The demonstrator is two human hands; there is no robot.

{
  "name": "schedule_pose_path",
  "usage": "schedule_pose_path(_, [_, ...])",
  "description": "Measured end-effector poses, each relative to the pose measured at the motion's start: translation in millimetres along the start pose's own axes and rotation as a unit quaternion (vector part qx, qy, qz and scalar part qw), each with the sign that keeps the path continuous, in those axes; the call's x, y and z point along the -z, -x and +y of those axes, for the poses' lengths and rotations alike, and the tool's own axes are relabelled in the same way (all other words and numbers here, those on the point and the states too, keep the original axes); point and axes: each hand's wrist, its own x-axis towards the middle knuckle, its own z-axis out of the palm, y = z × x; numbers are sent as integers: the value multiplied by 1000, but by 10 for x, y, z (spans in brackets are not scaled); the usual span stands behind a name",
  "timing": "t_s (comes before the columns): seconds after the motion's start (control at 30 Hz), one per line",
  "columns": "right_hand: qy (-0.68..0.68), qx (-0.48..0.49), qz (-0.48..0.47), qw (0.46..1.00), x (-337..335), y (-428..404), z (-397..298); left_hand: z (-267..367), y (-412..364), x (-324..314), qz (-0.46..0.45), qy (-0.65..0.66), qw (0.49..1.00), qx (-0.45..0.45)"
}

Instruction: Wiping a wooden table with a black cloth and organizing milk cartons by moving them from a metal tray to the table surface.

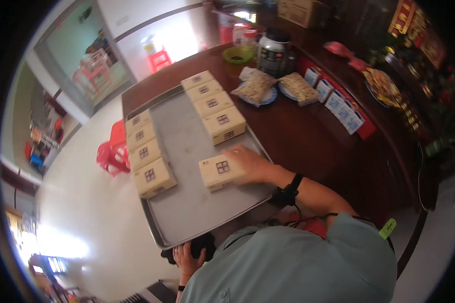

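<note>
My right hand grips the right end of a cream cardboard box with a dark square print. That box is over the right half of a metal tray; whether its base touches the tray I cannot tell. Beyond it, a row of several matching boxes runs along the tray's right side. A second row of several boxes lines the left side, with bare tray between the rows. My left hand rests against a black, cloth-like thing below the tray's near-left corner; its grip is unclear.
The tray lies on a dark wooden table. Bagged pale food on plates, a large black-lidded jar and a green bowl stand at the back. Blue-white packets line the right. Red plastic stools stand left.
</note>
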Motion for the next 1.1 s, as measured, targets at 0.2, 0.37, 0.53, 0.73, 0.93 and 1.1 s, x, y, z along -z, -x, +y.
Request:
schedule_pose_path(0.2, [-66,-51,81,993,763,401,-204,-74,-5,-133,14,8,1000,-8])
schedule_pose_path(0.37, [38,-119,257,958,1527,1008,506,-132,21,-176,39,12,999,-22])
schedule_pose_path(0.53, [29,-291,298,909,1903,1765,1493,-91,-2,-135,15,-13,1000,-1])
schedule_pose_path(0.73, [-7,-297,264,917,1989,1888,2216,-130,114,-158,-30,-36,998,41])
schedule_pose_path(0.93, [76,-258,245,932,2194,1679,2460,-190,361,-292,-3,-86,990,109])
schedule_pose_path(1.1, [115,-264,233,929,2128,1676,2630,5,238,-260,-33,-78,982,168])
